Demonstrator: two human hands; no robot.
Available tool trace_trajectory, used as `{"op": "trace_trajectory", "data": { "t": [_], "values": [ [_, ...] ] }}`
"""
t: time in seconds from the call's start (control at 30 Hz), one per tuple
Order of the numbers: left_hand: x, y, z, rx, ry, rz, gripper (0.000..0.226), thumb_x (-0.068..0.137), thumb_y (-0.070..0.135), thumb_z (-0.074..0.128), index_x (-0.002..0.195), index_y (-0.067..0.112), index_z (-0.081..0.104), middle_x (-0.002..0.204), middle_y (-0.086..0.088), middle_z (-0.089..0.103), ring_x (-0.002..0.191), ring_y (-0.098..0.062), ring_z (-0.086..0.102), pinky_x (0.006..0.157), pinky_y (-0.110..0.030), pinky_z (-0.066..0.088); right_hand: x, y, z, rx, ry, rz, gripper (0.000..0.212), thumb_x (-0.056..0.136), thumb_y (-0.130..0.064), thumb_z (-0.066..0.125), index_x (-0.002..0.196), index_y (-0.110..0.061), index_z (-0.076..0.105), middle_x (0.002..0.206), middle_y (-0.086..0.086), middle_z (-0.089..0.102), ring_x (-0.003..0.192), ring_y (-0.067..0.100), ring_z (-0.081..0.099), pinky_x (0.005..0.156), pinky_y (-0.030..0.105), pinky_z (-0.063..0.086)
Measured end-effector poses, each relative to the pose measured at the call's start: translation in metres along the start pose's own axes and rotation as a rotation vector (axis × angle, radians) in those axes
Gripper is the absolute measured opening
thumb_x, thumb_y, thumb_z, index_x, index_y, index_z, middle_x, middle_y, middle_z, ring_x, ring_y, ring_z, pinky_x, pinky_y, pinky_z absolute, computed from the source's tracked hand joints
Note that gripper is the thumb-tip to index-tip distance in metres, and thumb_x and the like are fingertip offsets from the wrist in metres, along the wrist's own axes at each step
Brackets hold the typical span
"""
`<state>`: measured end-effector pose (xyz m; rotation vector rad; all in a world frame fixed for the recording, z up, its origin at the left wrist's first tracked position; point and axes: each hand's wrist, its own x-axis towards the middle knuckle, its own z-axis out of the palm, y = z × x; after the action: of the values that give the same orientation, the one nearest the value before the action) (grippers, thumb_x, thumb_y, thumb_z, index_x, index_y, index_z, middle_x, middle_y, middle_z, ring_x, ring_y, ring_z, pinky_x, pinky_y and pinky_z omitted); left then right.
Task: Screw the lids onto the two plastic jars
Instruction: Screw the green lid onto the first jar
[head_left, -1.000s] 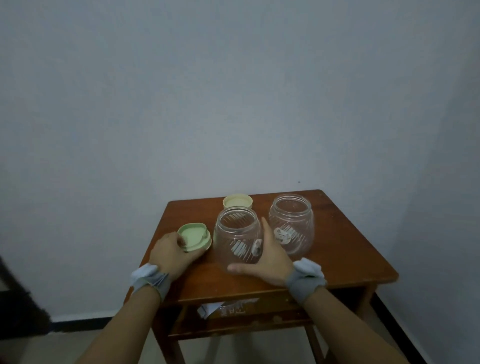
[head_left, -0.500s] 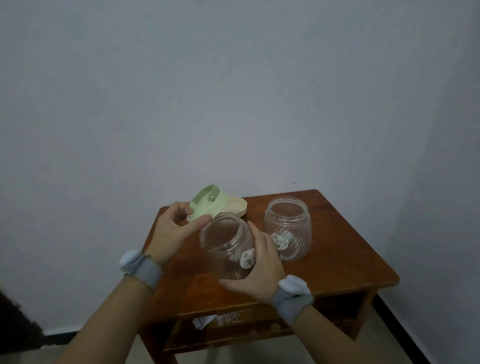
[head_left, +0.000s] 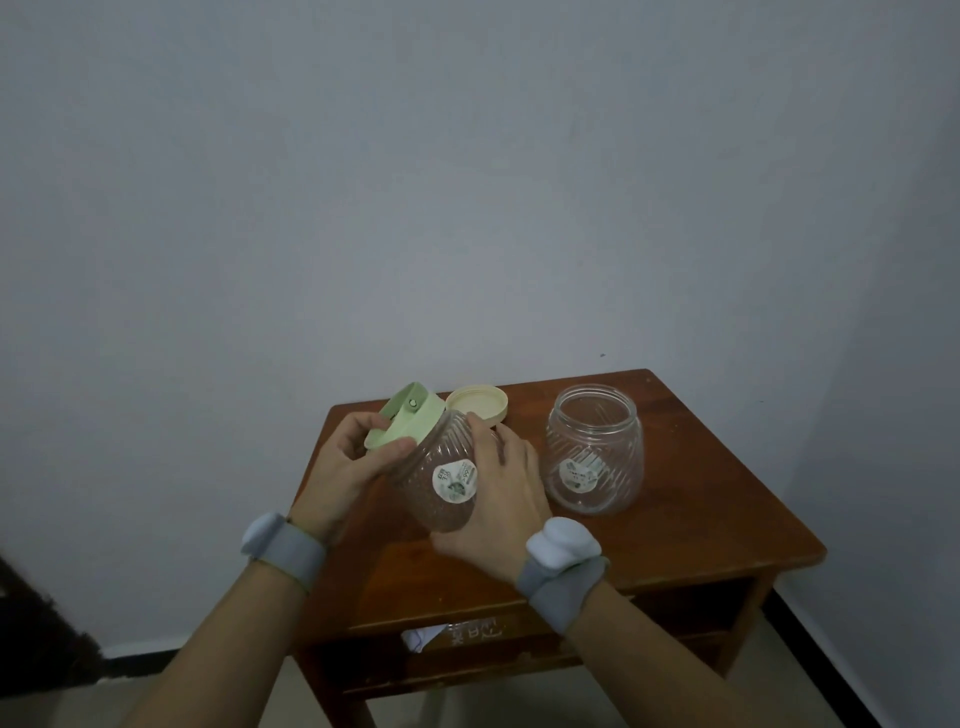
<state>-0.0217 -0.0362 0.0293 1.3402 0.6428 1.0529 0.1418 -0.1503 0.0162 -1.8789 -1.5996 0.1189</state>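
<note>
The right hand (head_left: 501, 499) wraps the side of a clear ribbed plastic jar (head_left: 441, 483), its fingers (head_left: 483, 431) curled round the far side and the thumb under the base, holding it lifted off the wooden bench (head_left: 701, 519) and tilted with its mouth up and to the left. A round white sticker on the jar faces the camera. The left hand (head_left: 345, 467) grips the pale green lid (head_left: 408, 422), thumb along its lower rim and fingers closed over the far edge. The lid sits on the mouth of the tilted jar; a small metal stud shows on its strap-like handle. Whether its thread has caught cannot be told.

The second clear jar (head_left: 592, 454) stands upright and uncovered on the bench, just right of the right hand, with the same kind of sticker on its front. The cream lid (head_left: 477, 408) lies on the bench behind the held jar, hollow side up, partly hidden by the fingers and the green lid.

Each wrist wears a grey band (head_left: 563, 569). A shelf below the benchtop holds a scrap of white paper (head_left: 423, 636).
</note>
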Motion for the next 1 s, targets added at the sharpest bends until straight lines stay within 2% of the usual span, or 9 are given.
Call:
{"op": "trace_trajectory", "data": {
  "t": [0.13, 0.27, 0.37, 0.5, 0.6, 0.67, 0.73, 0.87, 1.0],
  "values": [
    [0.000, -0.007, -0.008, 0.061, -0.008, 0.004, 0.077, 0.043, 0.049, 0.103, 0.105, 0.019, 0.070, 0.128, -0.015, 0.066, 0.115, -0.032, 0.062, 0.097, -0.050, 0.053, 0.000, -0.004, 0.000, -0.030, -0.007, 0.010, 0.128, 0.059, -0.052, 0.084, 0.162, -0.031, 0.010, 0.154, 0.010, 0.031, 0.143, 0.034, 0.029, 0.113, 0.049, 0.040],
    [0.001, -0.011, -0.010, 0.050, -0.049, -0.005, 0.074, 0.049, 0.047, 0.100, 0.113, 0.021, 0.073, 0.129, -0.017, 0.064, 0.117, -0.032, 0.060, 0.102, -0.053, 0.049, 0.003, -0.003, -0.001, -0.040, -0.014, 0.009, 0.130, 0.059, -0.053, 0.085, 0.162, -0.030, 0.009, 0.153, 0.009, 0.031, 0.142, 0.033, 0.030, 0.112, 0.048, 0.040],
    [0.001, -0.008, -0.006, 0.036, -0.075, -0.034, 0.058, 0.058, 0.035, 0.090, 0.109, 0.017, 0.068, 0.129, -0.015, 0.064, 0.112, -0.029, 0.059, 0.093, -0.047, 0.050, 0.004, -0.002, 0.000, -0.054, -0.022, 0.017, 0.131, 0.059, -0.056, 0.085, 0.162, -0.030, 0.006, 0.154, 0.009, 0.030, 0.142, 0.032, 0.029, 0.114, 0.047, 0.039],
    [0.002, 0.000, 0.011, 0.061, -0.020, -0.057, 0.065, 0.052, 0.060, 0.090, 0.095, 0.020, 0.064, 0.103, 0.000, 0.073, 0.087, -0.014, 0.067, 0.075, -0.031, 0.055, 0.004, -0.001, -0.001, -0.052, -0.023, 0.012, 0.131, 0.058, -0.056, 0.085, 0.161, -0.030, 0.007, 0.153, 0.008, 0.031, 0.141, 0.032, 0.031, 0.114, 0.048, 0.039],
    [0.005, 0.003, 0.017, 0.073, 0.036, -0.062, 0.053, 0.063, 0.050, 0.086, 0.094, 0.017, 0.059, 0.090, 0.001, 0.071, 0.071, -0.008, 0.068, 0.060, -0.023, 0.056, 0.003, 0.000, 0.001, -0.056, -0.008, -0.011, 0.129, 0.058, -0.055, 0.083, 0.160, -0.031, 0.009, 0.152, 0.009, 0.033, 0.140, 0.033, 0.033, 0.113, 0.048, 0.040],
    [0.006, 0.003, 0.015, 0.055, 0.051, -0.068, 0.050, 0.064, 0.042, 0.087, 0.096, 0.016, 0.060, 0.088, -0.001, 0.073, 0.071, -0.012, 0.067, 0.062, -0.026, 0.055, 0.003, 0.000, 0.001, -0.051, -0.019, -0.016, 0.129, 0.058, -0.055, 0.084, 0.160, -0.030, 0.009, 0.152, 0.009, 0.033, 0.141, 0.033, 0.032, 0.113, 0.049, 0.039],
    [0.006, 0.004, 0.011, 0.046, 0.049, -0.080, 0.055, 0.059, 0.044, 0.089, 0.098, 0.016, 0.063, 0.089, -0.001, 0.075, 0.073, -0.015, 0.068, 0.067, -0.032, 0.054, 0.004, 0.001, -0.001, -0.044, -0.043, -0.021, 0.129, 0.060, -0.054, 0.084, 0.161, -0.030, 0.008, 0.154, 0.009, 0.031, 0.143, 0.034, 0.030, 0.115, 0.049, 0.038],
    [0.005, 0.005, 0.010, 0.058, 0.005, -0.105, 0.058, 0.055, 0.046, 0.087, 0.102, 0.018, 0.068, 0.085, 0.003, 0.078, 0.071, -0.010, 0.072, 0.065, -0.027, 0.057, 0.005, 0.002, -0.004, -0.027, -0.050, -0.040, 0.128, 0.060, -0.052, 0.086, 0.161, -0.029, 0.011, 0.153, 0.009, 0.033, 0.142, 0.033, 0.030, 0.115, 0.048, 0.037],
    [0.004, 0.005, 0.009, 0.063, -0.010, -0.097, 0.058, 0.057, 0.047, 0.086, 0.105, 0.020, 0.069, 0.093, 0.002, 0.078, 0.081, -0.014, 0.071, 0.074, -0.032, 0.056, 0.005, 0.003, -0.003, -0.021, -0.048, -0.054, 0.128, 0.060, -0.052, 0.086, 0.162, -0.029, 0.012, 0.153, 0.010, 0.033, 0.142, 0.033, 0.031, 0.115, 0.048, 0.038]
  ]
}}
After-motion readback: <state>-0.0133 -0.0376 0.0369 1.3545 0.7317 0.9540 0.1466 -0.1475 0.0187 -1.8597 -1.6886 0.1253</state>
